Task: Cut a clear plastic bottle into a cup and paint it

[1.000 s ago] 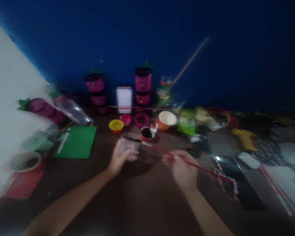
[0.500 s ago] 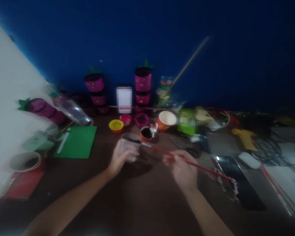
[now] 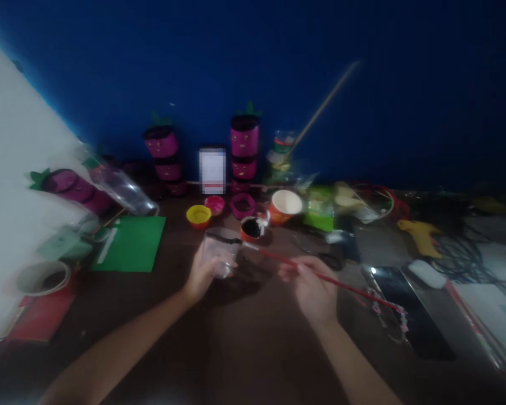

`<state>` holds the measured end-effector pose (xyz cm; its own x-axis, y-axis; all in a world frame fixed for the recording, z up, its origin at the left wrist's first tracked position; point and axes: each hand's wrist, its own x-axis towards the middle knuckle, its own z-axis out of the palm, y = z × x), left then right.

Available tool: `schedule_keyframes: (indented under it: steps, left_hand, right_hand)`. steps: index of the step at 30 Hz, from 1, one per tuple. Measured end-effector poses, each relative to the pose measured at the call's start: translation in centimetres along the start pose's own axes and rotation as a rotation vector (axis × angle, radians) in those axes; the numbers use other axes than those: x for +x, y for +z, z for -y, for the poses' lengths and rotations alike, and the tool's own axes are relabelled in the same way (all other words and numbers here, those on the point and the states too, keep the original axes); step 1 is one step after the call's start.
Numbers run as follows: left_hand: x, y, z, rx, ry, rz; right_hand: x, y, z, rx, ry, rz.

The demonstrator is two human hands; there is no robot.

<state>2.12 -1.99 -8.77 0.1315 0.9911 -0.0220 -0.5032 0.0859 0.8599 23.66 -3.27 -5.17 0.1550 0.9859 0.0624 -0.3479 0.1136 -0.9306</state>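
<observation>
A clear plastic cup (image 3: 219, 253) is gripped in my left hand (image 3: 204, 275), held above the dark table. Black paint (image 3: 217, 237) runs in a band near the cup's rim. My right hand (image 3: 314, 289) is closed round a paintbrush (image 3: 278, 259) with a long red handle. The brush's dark bristles touch the cup at the painted band. Just behind the cup stands a small bowl of black paint (image 3: 250, 228). Beside it are a yellow paint bowl (image 3: 199, 215), a pink paint bowl (image 3: 215, 205) and a purple ring-shaped piece (image 3: 243, 206).
Purple stacked pots (image 3: 244, 140) with faces stand along the blue wall, near a lit screen (image 3: 212, 171). A paper cup (image 3: 285, 207), a yellow glue gun (image 3: 421, 236) and a phone (image 3: 409, 309) lie rightward. Leftward are a green card (image 3: 135, 244), a plastic bottle (image 3: 124, 188) and a bucket-like cup (image 3: 44, 278).
The black band on the cup shows a little longer to the left of the brush, and the cup looks slightly turned. Both hands stay almost where they were.
</observation>
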Motion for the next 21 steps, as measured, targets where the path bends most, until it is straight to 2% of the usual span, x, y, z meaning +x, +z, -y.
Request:
schedule_keyframes:
  steps: [15,21]
  left_hand:
    - [0.0,-0.2,-0.2,-0.069,0.012,0.047]
    - [0.1,-0.2,-0.5,-0.199,-0.086,0.040]
  right_hand:
    - [0.9,-0.9,-1.1,-0.065,-0.003,-0.044]
    - [1.4,-1.4,-0.1,-0.007,-0.064,-0.082]
